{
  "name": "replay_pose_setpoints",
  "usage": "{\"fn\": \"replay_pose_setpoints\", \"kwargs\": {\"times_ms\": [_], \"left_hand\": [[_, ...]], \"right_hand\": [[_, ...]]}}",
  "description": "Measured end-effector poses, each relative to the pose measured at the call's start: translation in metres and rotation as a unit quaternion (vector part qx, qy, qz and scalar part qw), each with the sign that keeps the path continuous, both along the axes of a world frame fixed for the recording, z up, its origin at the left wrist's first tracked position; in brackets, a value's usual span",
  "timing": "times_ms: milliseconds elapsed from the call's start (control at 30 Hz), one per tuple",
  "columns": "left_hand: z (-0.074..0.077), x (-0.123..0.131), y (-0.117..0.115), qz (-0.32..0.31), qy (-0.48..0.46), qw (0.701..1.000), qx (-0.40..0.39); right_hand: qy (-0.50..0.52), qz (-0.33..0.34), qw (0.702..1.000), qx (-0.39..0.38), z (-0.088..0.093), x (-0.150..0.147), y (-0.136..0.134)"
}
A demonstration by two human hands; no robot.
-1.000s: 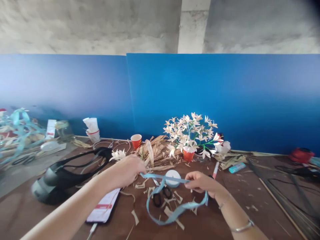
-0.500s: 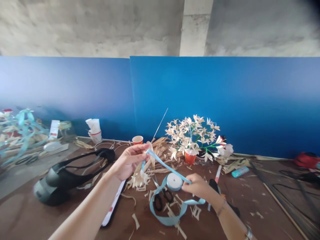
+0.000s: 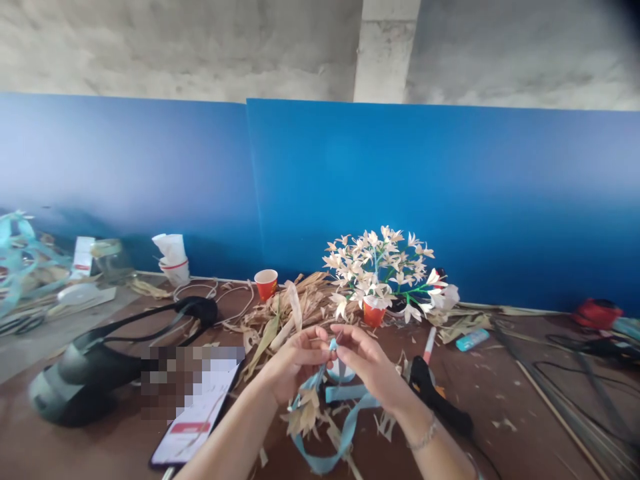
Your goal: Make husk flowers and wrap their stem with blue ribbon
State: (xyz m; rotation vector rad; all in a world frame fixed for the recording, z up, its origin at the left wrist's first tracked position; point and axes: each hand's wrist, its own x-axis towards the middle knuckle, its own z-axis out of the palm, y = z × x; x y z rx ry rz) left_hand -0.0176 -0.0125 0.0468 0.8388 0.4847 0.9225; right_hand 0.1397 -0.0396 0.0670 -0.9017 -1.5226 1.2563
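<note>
My left hand [image 3: 303, 357] and my right hand [image 3: 363, 360] meet low in the middle, fingertips almost touching. Both pinch at a small fold of light blue ribbon [image 3: 333, 345] wrapped round a thin stem. Below my left fingers hangs a cream flower bunch [image 3: 303, 417], its blooms pointing down. A long tail of blue ribbon [image 3: 345, 433] loops on the table under my right hand. Behind the hands, the ribbon roll [image 3: 341, 375] is mostly hidden.
A flower arrangement in a red cup [image 3: 374, 313] stands behind, beside dry husks [image 3: 310, 300]. A phone [image 3: 200, 413] and a black headset [image 3: 85, 373] lie left. A black glue gun [image 3: 440, 400] and a turquoise packet [image 3: 473, 339] lie right.
My right hand has moved up and left to meet my left hand, which came down. The stretched ribbon is now gathered at the stem. The view has shifted slightly.
</note>
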Motion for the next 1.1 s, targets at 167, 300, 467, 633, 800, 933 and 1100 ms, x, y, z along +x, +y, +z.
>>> {"fn": "replay_pose_setpoints", "kwargs": {"times_ms": [167, 300, 467, 633, 800, 933, 1100], "left_hand": [[-0.006, -0.002, -0.001, 0.011, 0.009, 1.000, 0.004], [-0.011, -0.003, 0.000, 0.016, 0.040, 0.999, 0.003], [-0.014, -0.007, 0.001, 0.011, 0.034, 0.999, 0.003], [-0.014, -0.008, -0.001, -0.005, -0.016, 1.000, -0.026], [-0.016, -0.005, -0.002, -0.027, -0.043, 0.998, -0.045], [-0.020, -0.005, 0.001, -0.018, -0.073, 0.996, -0.052], [-0.019, -0.005, 0.003, 0.042, -0.053, 0.997, -0.048]], "right_hand": [[-0.050, -0.053, 0.992, 0.106, 0.003, -0.001, 0.010], [-0.098, -0.062, 0.980, 0.161, 0.006, -0.004, 0.014], [-0.109, -0.021, 0.986, 0.126, 0.007, -0.001, 0.016], [-0.053, 0.082, 0.994, -0.046, 0.007, 0.004, 0.018], [-0.020, 0.081, 0.992, -0.093, 0.001, -0.001, 0.017], [0.001, 0.058, 0.995, -0.082, -0.005, -0.003, 0.020], [-0.002, 0.041, 0.996, -0.084, -0.005, -0.004, 0.020]]}}
